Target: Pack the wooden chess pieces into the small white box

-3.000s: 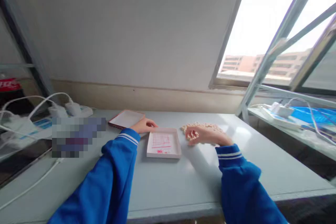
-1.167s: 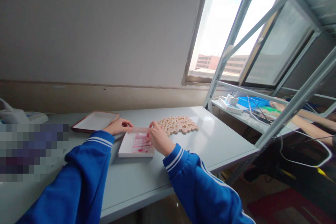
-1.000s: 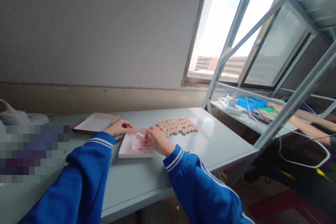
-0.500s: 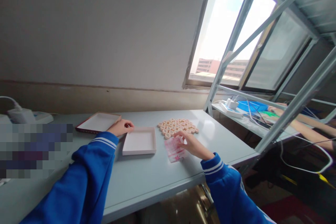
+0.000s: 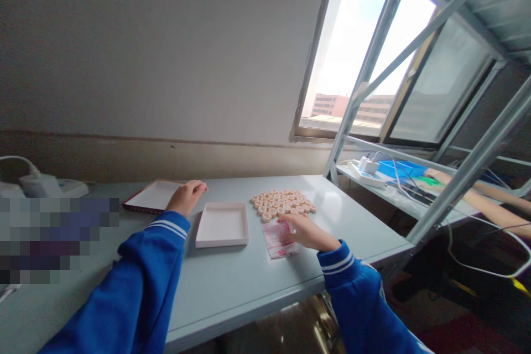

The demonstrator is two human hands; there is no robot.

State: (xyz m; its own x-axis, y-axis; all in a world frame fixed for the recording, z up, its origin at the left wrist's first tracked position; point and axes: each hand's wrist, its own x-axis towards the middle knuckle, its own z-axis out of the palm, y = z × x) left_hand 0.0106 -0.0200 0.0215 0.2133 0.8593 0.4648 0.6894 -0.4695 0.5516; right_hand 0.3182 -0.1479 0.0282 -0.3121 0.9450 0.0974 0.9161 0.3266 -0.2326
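Note:
My left hand (image 5: 186, 197) is raised between two shallow boxes, fingers loosely bent, with nothing visible in it. To its right lies an open white box (image 5: 223, 227); behind and left of the hand is another shallow box with a dark red outer side (image 5: 151, 198). My right hand (image 5: 307, 230) is over a pink-and-white printed plastic bag (image 5: 274, 240), its fingers curved and the thumb apart from them. The fingertips reach the bag's far edge. Just beyond them, several round wooden game discs (image 5: 280, 202) with markings are spread flat in a cluster.
A grey table (image 5: 232, 279) carries these things against the wall. White plugs and cables (image 5: 39, 185) lie at the left beside a blurred-out patch. Metal frame posts (image 5: 464, 177) rise at the right. Beyond them, another person's arms (image 5: 485, 204) reach toward a blue basket (image 5: 400, 168).
My left hand has lifted off the white box's far left corner and moved up. My right hand's fingers have shifted slightly over the bag. The bag and discs stay in place.

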